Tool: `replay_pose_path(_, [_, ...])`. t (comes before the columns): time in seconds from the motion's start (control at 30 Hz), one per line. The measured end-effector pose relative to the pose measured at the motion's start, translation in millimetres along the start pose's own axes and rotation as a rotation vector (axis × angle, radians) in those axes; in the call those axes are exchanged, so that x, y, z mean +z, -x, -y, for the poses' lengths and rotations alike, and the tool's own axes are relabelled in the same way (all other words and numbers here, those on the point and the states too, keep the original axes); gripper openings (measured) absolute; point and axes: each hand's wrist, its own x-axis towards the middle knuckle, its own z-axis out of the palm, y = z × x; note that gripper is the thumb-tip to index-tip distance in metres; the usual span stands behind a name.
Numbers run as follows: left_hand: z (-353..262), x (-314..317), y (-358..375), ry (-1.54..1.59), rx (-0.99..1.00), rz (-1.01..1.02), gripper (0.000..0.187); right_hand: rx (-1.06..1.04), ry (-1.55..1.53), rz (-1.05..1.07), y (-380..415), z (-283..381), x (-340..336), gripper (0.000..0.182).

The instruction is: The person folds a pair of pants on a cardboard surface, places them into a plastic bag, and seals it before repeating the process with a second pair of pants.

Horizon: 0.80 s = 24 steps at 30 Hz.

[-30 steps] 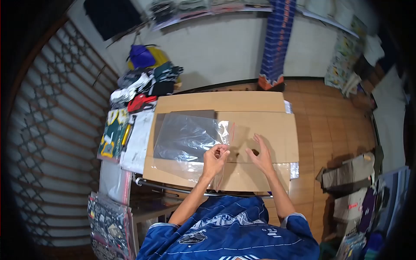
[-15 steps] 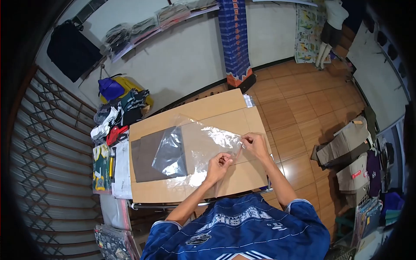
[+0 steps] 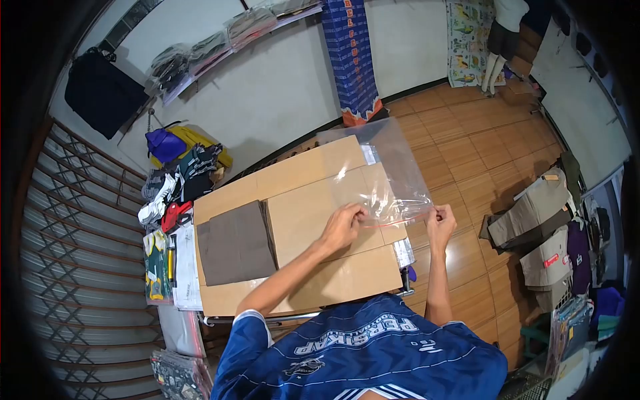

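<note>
A clear plastic bag (image 3: pixel 393 167) with a reddish line along its near edge is stretched between my two hands. My left hand (image 3: pixel 343 229) pinches the near edge at its left, above the tabletop. At the bag's right corner, beyond the table's right edge, my right hand (image 3: pixel 441 225) has its fingers closed on the plastic. Folded dark brown-grey cloth (image 3: pixel 237 243) lies flat on the left part of the cardboard-coloured table (image 3: pixel 300 193), to the left of my left hand and apart from it.
Piled clothes (image 3: pixel 180 177) and packaged garments (image 3: pixel 157 263) lie along the table's left end. Stacked khaki garments (image 3: pixel 530 217) stand on the tiled floor at the right. A blue banner-wrapped pillar (image 3: pixel 351 60) rises behind the table. A folding metal gate (image 3: pixel 80 247) lines the left side.
Both hands have moved right with the plastic bag. It has swung away from over the folded cloth to the table's right end, and its near edge is now spread wider.
</note>
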Motion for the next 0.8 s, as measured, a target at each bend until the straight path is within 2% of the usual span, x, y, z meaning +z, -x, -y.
replay_pose_path(0.13, [12.0, -5.8, -57.6, -0.035, 0.09, 0.074, 0.031, 0.085, -0.103, -0.081, 0.6, -35.9, -14.6, 0.007])
replay_pose_path(0.23, [21.4, -6.7, -96.9, -0.125, 0.098, 0.078, 0.026, 0.184, -0.157, -0.115, 4.5, -50.9, -26.6, 0.007])
replay_pose_path(0.33, [32.1, 2.7, -130.4, -0.115, 0.166, -0.072, 0.02, 0.246, -0.165, -0.12, 11.0, -46.8, -29.1, 0.008])
replay_pose_path(0.47, [48.5, 20.4, -162.6, -0.205, 0.056, -0.135, 0.026, 0.289, -0.204, -0.103, 23.5, -35.8, -26.5, 0.014])
replay_pose_path(0.57, [75.2, 33.3, -183.2, -0.172, -0.053, -0.086, 0.028, 0.337, -0.225, -0.05, 32.7, -30.6, -23.8, 0.02])
replay_pose_path(0.73, [64.7, 29.9, -199.6, -0.29, -0.124, -0.004, 0.029, 0.263, -0.144, -0.023, 53.9, -32.7, -13.5, 0.024])
replay_pose_path(0.8, [66.7, 28.9, -205.3, -0.321, -0.138, 0.003, 0.028, 0.304, -0.106, -0.016, 64.1, -19.7, -8.9, 0.025])
